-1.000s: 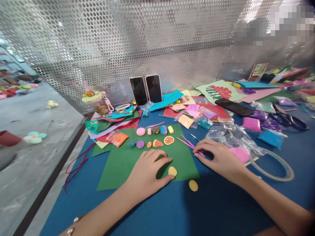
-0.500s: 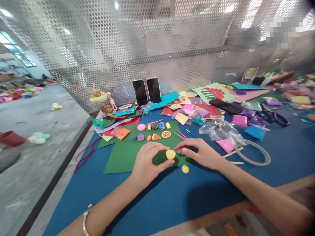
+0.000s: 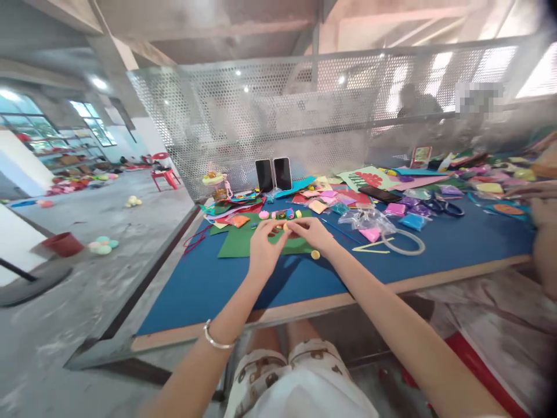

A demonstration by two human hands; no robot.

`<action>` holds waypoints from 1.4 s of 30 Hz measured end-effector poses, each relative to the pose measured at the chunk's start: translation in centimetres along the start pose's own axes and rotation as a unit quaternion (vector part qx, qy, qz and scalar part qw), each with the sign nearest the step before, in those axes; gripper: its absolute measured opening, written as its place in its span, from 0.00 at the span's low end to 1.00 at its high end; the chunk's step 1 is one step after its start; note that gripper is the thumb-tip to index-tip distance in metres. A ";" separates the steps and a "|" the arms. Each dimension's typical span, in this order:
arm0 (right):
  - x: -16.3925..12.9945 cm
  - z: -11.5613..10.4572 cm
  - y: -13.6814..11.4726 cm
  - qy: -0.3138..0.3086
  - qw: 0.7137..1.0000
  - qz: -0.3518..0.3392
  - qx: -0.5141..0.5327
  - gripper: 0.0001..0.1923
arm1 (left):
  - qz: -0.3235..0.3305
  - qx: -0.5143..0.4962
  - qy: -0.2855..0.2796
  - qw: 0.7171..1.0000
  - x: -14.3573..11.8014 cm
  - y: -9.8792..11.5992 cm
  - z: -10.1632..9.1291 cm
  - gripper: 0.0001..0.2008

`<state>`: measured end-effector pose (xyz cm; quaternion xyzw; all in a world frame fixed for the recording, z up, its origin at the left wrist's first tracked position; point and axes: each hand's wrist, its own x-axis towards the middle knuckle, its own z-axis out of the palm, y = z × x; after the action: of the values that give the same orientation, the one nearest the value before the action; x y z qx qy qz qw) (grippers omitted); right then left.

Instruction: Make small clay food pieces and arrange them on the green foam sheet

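Both hands meet over the green felt sheet [image 3: 235, 247] on the blue desk [image 3: 270, 281]: left hand [image 3: 263, 251] and right hand [image 3: 311, 233] pinch a small soft yellow clay blob [image 3: 286, 227] between their fingertips. Another flat yellow oval [image 3: 315, 254] lies just beside the felt. Crinkly plastic bags [image 3: 365, 219] and a clear tape ring [image 3: 402, 241] sit to the right.

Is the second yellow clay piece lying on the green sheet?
No, the second yellow clay piece lies on the blue table, just off the edge of the green sheet, near the right hand.
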<state>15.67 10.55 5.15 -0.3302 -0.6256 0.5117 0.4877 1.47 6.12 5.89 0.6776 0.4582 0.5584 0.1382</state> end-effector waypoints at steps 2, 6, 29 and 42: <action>-0.2 0.3 0.6 0.006 1.000 -0.001 0.009 0.23 | -0.023 -0.025 0.020 0.999 -0.1 -0.5 0.4 0.07; -0.9 0.1 1.7 0.005 1.000 -0.016 0.014 0.24 | -0.066 -0.085 0.027 0.994 -0.4 -1.7 1.4 0.10; -0.9 -1.9 2.4 0.118 0.987 -0.102 0.020 0.25 | -0.139 -0.290 0.076 0.944 -2.3 -2.9 0.8 0.23; -2.3 -0.1 1.5 -0.015 0.992 -0.119 -0.043 0.24 | -0.128 -0.178 0.014 0.976 -2.7 -2.9 1.1 0.10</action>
<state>16.32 8.91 3.05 -0.2663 -0.6891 0.4273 0.5211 1.20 5.99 1.81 0.5702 0.4366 0.6177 0.3205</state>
